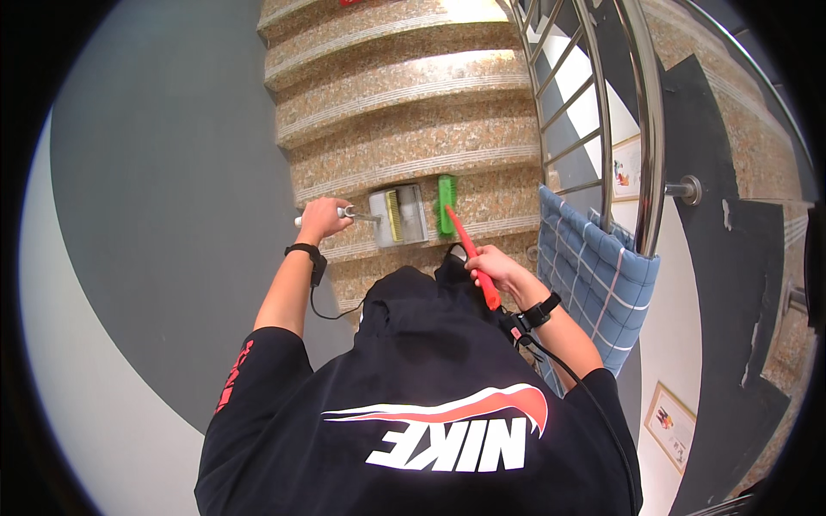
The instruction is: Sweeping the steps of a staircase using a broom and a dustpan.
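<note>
My left hand is closed around the pale handle of a dustpan. The dustpan is grey and see-through, with a yellow toothed strip across it, and lies over a speckled stone stair tread in front of me. In my right hand is the red handle of a small broom. Its green bristled head is at the same step, just right of the dustpan and apart from it.
Stone stairs with striped edges rise ahead. A grey wall borders them on the left. On the right runs a steel railing, with a blue checked quilted cloth hung over its lower part. A black cable trails from my right wrist.
</note>
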Available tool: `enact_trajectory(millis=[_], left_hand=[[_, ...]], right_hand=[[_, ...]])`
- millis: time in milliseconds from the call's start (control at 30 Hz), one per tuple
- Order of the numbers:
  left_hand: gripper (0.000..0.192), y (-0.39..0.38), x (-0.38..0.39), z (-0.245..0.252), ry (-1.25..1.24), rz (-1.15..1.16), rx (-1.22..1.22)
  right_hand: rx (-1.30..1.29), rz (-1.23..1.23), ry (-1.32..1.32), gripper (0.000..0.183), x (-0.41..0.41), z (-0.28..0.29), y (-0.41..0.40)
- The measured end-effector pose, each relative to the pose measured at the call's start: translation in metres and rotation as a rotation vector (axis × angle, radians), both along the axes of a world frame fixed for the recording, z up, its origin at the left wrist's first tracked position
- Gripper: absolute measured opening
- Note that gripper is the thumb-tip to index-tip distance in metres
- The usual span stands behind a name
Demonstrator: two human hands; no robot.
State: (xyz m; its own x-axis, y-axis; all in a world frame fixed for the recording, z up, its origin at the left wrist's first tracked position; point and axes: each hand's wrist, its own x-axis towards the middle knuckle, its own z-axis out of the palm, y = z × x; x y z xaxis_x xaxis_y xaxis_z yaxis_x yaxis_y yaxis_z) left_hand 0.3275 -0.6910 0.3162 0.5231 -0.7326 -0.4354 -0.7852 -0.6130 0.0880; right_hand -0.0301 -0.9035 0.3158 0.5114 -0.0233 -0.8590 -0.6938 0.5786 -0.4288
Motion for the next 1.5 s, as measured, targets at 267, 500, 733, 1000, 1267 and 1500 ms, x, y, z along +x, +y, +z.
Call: enact_trajectory(millis=[267, 500, 733, 1000, 1267, 1500], left_hand=[[0.034, 0.002, -0.003, 0.001, 0.024, -0.013, 0.027], [0.035, -0.001, 0.001, -0.001, 0.019, 0.000, -0.036], [0.031, 0.016, 0.013, -0.008, -0.028, -0.007, -0.129], [0.033, 0.012, -0.003, 0.002, -0.034, -0.028, -0.102], [0.037, 0.014, 0.003, 0.007, 0.004, 0.017, -0.035], [0.037, 0.023, 0.014, 0.003, -0.068, 0.011, -0.042]], right_hand=[[0.234, -0.015, -0.156, 0.010, 0.013, -0.018, 0.007], [0.350, -0.362, -0.168, 0.009, -0.047, 0.007, -0.051], [0.183, -0.550, -0.080, 0.011, -0.110, 0.000, -0.069], [-0.332, -0.431, -0.052, 0.032, -0.112, -0.048, -0.071], [-0.607, -0.449, -0.456, 0.040, -0.114, -0.045, -0.065], [-1.507, -0.058, 0.031, 0.027, -0.091, -0.033, -0.071]])
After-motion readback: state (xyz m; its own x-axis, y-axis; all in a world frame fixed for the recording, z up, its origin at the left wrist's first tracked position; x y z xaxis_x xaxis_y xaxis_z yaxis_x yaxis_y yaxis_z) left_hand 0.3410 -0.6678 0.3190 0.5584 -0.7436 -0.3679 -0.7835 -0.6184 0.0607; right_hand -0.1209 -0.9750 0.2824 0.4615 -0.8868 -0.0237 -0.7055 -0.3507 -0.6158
